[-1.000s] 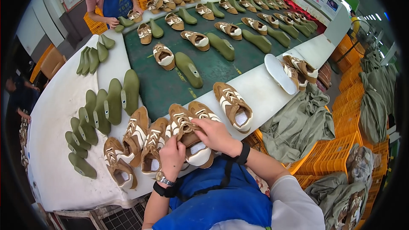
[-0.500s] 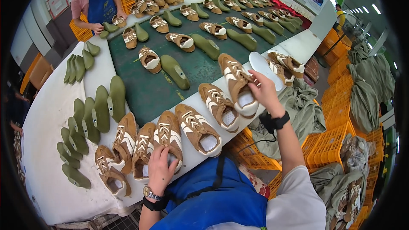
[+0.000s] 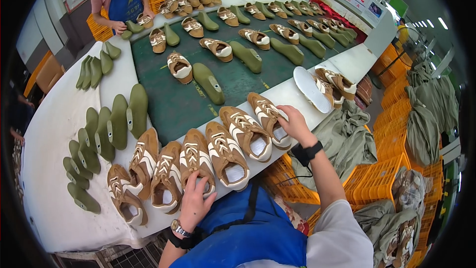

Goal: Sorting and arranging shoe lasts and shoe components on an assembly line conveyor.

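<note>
The left hand lies flat, fingers spread, on the heel of a tan-and-white laced shoe upper in the row along the white table edge; the upper stretches toward twelve o'clock from the palm. The right hand closes its fingers over the heel of another tan-and-white upper, which extends toward ten o'clock from it. Green plastic shoe lasts stand at nine o'clock of the row, well apart from both hands.
</note>
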Action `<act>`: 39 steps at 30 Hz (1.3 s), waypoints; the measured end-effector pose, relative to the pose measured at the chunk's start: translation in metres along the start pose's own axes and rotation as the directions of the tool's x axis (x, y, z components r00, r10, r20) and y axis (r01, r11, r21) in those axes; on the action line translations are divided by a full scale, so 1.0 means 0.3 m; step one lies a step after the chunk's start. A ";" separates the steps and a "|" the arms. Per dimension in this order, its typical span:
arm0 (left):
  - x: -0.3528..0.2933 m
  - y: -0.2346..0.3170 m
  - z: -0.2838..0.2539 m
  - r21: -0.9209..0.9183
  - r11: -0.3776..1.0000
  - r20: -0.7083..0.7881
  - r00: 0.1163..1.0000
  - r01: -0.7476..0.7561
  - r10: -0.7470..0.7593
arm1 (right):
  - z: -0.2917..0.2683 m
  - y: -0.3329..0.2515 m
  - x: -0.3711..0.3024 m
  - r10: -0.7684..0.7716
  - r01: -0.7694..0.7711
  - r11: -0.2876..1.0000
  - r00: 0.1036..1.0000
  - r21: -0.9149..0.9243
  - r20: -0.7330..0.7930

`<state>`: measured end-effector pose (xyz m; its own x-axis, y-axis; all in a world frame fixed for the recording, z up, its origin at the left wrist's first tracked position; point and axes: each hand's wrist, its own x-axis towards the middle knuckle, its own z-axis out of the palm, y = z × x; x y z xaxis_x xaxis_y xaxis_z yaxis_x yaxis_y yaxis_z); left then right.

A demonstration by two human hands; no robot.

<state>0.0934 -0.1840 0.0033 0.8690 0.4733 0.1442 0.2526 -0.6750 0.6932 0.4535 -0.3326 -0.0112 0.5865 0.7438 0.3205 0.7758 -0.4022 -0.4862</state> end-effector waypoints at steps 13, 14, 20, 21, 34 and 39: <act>-0.045 -0.024 0.020 -0.012 0.998 -0.157 0.986 -0.067 0.064 | 0.098 -0.457 -0.224 -0.345 0.324 0.937 0.817 0.126 0.462; -0.041 -0.016 0.022 -0.103 0.994 -0.138 0.990 -0.032 0.018 | 0.090 -0.465 -0.221 -0.330 0.313 0.943 0.828 0.114 0.454; -0.047 -0.156 -0.163 0.256 0.966 -0.355 0.928 -0.022 0.116 | 0.051 -0.577 -0.192 -0.366 0.367 0.927 0.851 0.072 0.377; -0.058 -0.201 -0.214 0.340 0.940 -0.376 0.921 0.037 0.100 | 0.055 -0.611 -0.194 -0.390 0.386 0.919 0.871 0.072 0.301; -0.182 -0.257 -0.239 0.395 0.859 -0.345 0.919 0.325 -0.190 | 0.440 -0.926 -0.269 -0.710 0.379 0.689 0.526 0.618 0.469; -0.245 -0.115 -0.330 0.385 0.843 -0.449 0.874 0.377 -0.186 | 0.413 -0.923 -0.290 -0.706 0.516 0.706 0.466 0.485 0.533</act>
<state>-0.0214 -0.1393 0.0386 0.5215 0.7931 0.3146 0.7040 -0.6083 0.3666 0.1587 -0.2198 -0.0053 -0.3985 0.9152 0.0599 0.7374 0.3585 -0.5725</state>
